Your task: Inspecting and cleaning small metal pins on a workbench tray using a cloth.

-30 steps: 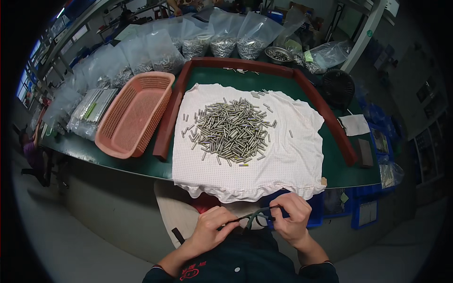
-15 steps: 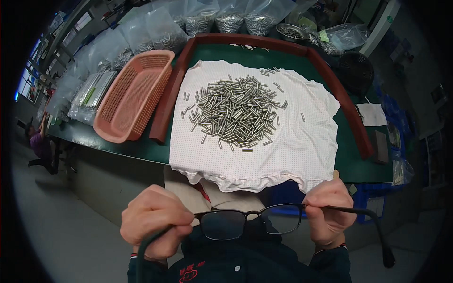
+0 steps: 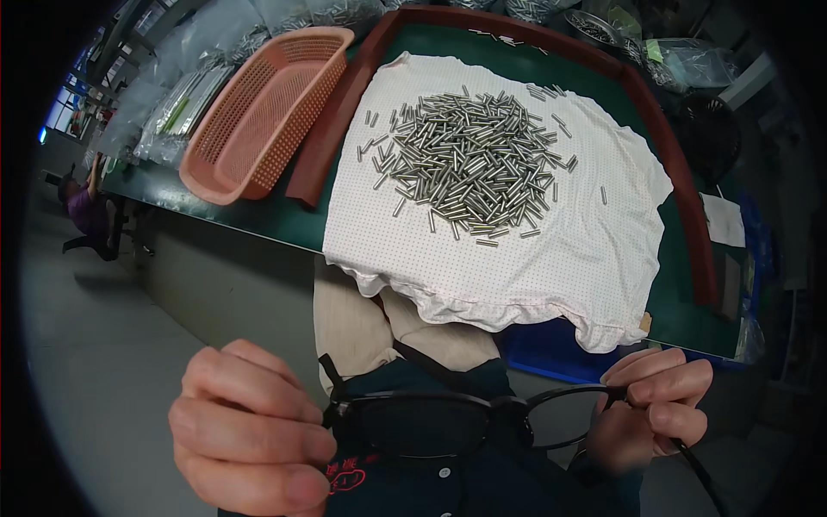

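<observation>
A pair of black-framed eyeglasses is held up in front of my body, above my lap. My left hand has curled fingers closed at the left hinge. My right hand pinches the right end of the frame, and one dark temple arm slants down below it. Beyond the hands, a heap of short metal pins lies on a white dotted cloth, with several loose pins around it. Neither hand touches the cloth or the pins.
The green table has dark red wooden rails around the cloth. To the left stands a pink perforated basket. Clear bags of metal parts line the back, beside a metal bowl of pins. A person sits far left.
The eyeglasses and both hands now look larger and closer, and the hands are farther apart. The table and cloth have shifted up and right in view.
</observation>
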The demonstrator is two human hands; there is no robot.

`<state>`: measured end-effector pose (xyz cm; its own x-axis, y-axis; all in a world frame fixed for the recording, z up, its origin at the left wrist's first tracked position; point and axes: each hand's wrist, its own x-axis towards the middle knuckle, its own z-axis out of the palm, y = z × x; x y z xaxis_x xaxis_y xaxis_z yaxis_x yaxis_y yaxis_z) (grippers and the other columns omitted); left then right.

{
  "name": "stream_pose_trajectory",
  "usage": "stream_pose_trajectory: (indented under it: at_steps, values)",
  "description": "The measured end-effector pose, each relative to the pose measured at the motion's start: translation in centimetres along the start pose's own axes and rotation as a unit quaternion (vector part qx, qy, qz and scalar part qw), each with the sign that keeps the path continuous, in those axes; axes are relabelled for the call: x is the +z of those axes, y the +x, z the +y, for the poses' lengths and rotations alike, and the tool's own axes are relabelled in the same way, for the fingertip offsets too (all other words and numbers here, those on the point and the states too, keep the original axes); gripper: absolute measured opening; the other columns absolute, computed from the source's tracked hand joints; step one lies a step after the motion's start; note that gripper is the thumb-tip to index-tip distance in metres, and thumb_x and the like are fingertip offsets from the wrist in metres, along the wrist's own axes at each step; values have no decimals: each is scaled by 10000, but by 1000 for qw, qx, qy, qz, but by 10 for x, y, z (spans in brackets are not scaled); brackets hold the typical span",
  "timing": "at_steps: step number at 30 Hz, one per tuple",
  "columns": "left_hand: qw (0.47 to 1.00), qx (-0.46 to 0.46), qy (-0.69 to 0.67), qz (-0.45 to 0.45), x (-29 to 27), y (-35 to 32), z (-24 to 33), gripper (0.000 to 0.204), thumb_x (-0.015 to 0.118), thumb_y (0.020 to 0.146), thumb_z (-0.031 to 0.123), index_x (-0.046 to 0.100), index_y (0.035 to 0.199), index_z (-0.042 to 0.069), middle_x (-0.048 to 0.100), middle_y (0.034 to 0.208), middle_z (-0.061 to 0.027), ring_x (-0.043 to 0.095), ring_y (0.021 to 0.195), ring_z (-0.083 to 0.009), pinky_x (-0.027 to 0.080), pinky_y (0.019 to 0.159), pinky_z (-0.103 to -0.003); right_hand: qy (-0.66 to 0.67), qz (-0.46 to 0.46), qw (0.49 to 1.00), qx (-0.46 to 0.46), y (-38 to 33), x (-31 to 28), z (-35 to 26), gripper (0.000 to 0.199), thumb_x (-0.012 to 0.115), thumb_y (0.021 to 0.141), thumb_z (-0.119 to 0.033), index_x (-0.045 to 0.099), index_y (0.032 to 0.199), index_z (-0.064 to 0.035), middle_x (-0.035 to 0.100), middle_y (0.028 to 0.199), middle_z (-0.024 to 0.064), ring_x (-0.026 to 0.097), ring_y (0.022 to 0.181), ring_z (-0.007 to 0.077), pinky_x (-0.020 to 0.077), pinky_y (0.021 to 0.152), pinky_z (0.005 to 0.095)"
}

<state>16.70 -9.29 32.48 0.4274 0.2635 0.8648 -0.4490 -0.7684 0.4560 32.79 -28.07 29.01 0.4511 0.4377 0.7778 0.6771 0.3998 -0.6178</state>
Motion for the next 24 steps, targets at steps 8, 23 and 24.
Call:
stream_pose_trajectory:
  at_steps: [8, 23, 24]
  values:
    - [997, 2, -66, -48, -12, 0, 9, 107, 642, 825, 275, 598, 819, 179, 516, 764, 42, 447, 676, -100, 338, 578, -218, 7, 5, 1000, -12, -6, -4, -5, 181, 586, 762, -23, 495, 902, -95, 451, 856, 99, 515, 586, 181, 526, 504, 264]
    - [990, -60, -111, -62, -27, 23, 52, 53, 592, 820, 207, 603, 861, 175, 448, 744, 52, 398, 678, -122, 320, 603, -243, 193, -71, 978, -24, 24, 0, -26, 114, 569, 848, -110, 503, 940, -104, 428, 825, 76, 484, 638, 201, 440, 494, 286]
    - [987, -49, -136, -70, -26, 27, 50, 50, 583, 825, 202, 605, 862, 177, 450, 745, 54, 400, 679, -115, 323, 605, -238, 203, -54, 978, -9, 24, 0, -30, 175, 570, 802, -49, 510, 947, -127, 418, 825, 63, 467, 628, 189, 433, 479, 287]
